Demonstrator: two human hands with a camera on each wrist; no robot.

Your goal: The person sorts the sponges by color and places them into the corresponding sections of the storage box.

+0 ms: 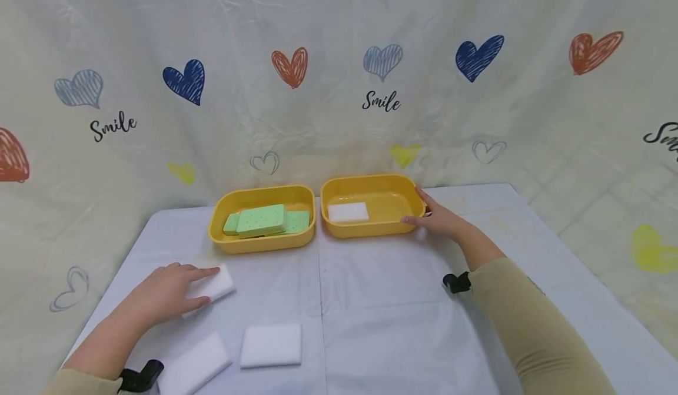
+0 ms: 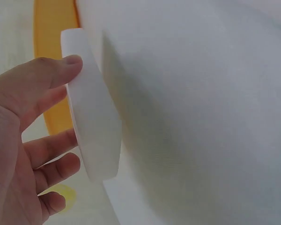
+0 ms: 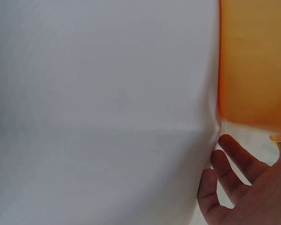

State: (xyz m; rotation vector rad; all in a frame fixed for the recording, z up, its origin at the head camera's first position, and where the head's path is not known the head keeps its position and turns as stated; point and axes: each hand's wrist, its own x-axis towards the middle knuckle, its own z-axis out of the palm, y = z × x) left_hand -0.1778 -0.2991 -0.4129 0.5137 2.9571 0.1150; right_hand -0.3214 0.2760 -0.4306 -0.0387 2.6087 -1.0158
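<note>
My left hand (image 1: 166, 292) pinches a white sponge (image 2: 93, 112) between thumb and fingers. In the left wrist view the sponge is tilted on edge over the white table, its shadow beside it. Far right, my right hand (image 1: 442, 221) holds the end of a yellow tray (image 1: 365, 230), thumb at the front rim and forefinger at the far side. Inside that tray lies one white sponge (image 1: 348, 212) at the left end. Three fingers (image 3: 234, 180) of this hand spread loosely beside the tray in the right wrist view.
A second yellow tray (image 1: 265, 246) stands to the left, holding several green sponges (image 1: 262, 219). Two more white sponges, one slanted (image 1: 193, 365) and one squarer to me (image 1: 271, 346), lie on the near table. Behind the trays hangs a heart-printed curtain (image 1: 328, 130).
</note>
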